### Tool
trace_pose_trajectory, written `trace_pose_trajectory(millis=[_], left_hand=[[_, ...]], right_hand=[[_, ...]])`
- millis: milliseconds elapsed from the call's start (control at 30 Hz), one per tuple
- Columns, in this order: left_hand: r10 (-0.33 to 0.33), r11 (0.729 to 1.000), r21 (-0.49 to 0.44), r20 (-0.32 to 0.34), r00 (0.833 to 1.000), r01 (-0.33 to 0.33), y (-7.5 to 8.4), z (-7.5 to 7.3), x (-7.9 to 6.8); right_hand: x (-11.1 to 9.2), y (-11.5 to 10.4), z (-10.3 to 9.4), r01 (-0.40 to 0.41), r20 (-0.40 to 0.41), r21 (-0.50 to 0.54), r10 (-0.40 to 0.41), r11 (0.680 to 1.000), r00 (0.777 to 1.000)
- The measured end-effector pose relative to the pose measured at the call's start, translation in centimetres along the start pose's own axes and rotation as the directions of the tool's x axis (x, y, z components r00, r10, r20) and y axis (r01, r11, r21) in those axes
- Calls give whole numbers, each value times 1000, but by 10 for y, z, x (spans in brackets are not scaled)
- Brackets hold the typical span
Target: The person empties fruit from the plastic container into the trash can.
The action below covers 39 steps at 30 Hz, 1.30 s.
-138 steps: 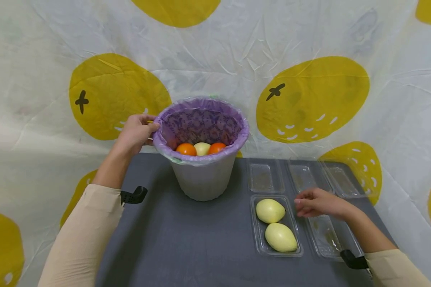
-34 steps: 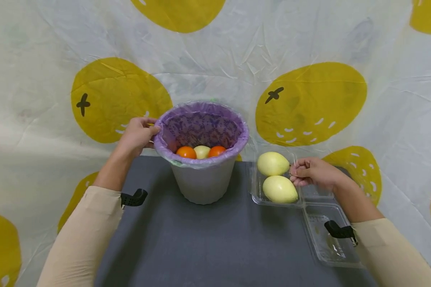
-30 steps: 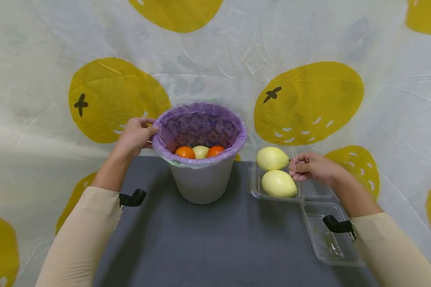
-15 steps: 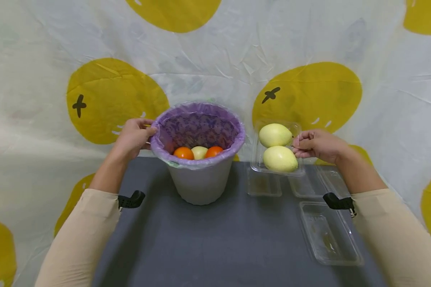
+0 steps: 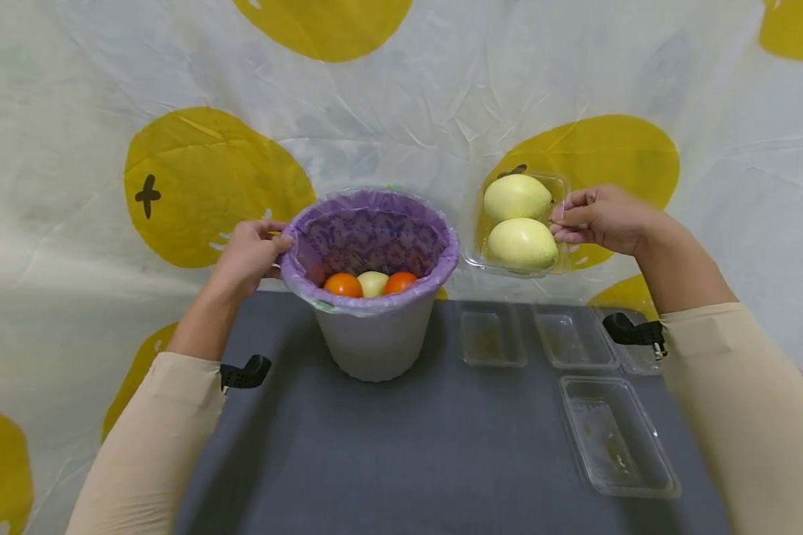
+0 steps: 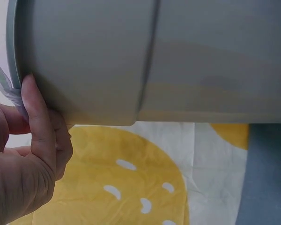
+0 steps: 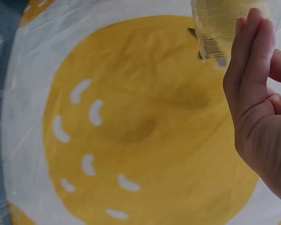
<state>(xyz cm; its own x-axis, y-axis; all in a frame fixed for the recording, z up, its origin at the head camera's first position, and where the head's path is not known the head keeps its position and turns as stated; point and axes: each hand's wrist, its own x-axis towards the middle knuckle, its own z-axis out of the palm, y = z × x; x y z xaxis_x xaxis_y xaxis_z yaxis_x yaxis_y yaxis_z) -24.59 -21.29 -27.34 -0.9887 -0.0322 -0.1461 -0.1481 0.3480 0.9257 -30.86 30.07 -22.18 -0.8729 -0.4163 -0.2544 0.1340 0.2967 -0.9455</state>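
In the head view my right hand (image 5: 602, 219) pinches the right edge of a clear plastic tray (image 5: 508, 269), raised above the table to the right of the bin. Two pale yellow, oval fruits (image 5: 522, 243) lie in it, one behind the other. The right wrist view shows my right fingers (image 7: 255, 51) against the tray's underside. My left hand (image 5: 250, 256) grips the left rim of a pale bin (image 5: 375, 342) lined with a purple bag (image 5: 381, 238); in the left wrist view its fingers (image 6: 37, 112) curl over the rim. Inside sit two orange-red round fruits (image 5: 343, 285) and a pale yellow one (image 5: 372, 283).
Several more clear plastic trays stand on the dark grey table (image 5: 348, 453): a tray (image 5: 618, 446) at the front right and others (image 5: 490, 338) along the back edge. Behind the table hangs a white cloth (image 5: 401, 111) printed with big yellow fruits.
My right hand has taken hold of the tray with two yellow fruits and lifted it off the table, up and back to bin-rim height. My left hand stays on the bin rim.
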Motion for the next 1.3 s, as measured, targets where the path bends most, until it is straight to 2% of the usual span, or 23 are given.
trace_pose_trajectory(millis=[233,467,667,800,1000,1300], left_hand=[[-5,1000,6,11,1000,5,-2,0,1],[0,1000,3,7,1000,0,-2,-2,1],[-2,1000,-3,16,1000,2,-1,-1,1],[2,1000,2,22,1000,-2,-1,-1,0],[8,1000,-3,26,1000,-8,-3,-4,0],[-1,1000,-13,30,1000,1,-6,-4,0]], right_hand=[[7,-31,15,-4,-51,7,4,1000,999],[22,-56,46,38,-77,54,-34,998,996],[35,-68,68,67,-91,108,-57,992,994],[42,-71,79,89,-115,98,-77,991,990],[54,-72,96,118,-176,5,-115,993,978],[66,-77,118,138,-187,-186,-173,973,967]])
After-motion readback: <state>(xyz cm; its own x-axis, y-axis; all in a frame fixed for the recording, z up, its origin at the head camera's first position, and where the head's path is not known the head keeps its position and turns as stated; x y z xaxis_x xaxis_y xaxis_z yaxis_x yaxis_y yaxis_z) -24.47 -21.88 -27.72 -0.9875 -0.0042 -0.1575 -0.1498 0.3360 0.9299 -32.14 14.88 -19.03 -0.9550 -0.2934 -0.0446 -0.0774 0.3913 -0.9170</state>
